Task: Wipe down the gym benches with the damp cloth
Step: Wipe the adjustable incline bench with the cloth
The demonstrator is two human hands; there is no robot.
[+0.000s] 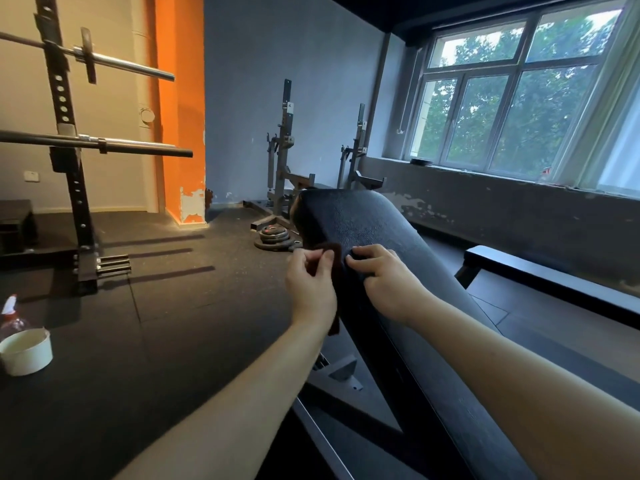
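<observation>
I am looking into a weights gym: a steel rack (74, 181) holding barbells (138, 146) at the left, stacked weight plates (273, 237) on the black rubber floor (173, 289) at centre, squat stands (284, 140) against the back wall, and a padded bench (363, 223) in the foreground.

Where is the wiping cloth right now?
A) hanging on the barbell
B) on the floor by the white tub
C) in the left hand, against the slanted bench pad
C: the left hand pinches the dark reddish cloth against the left edge of the incline bench pad.
</observation>
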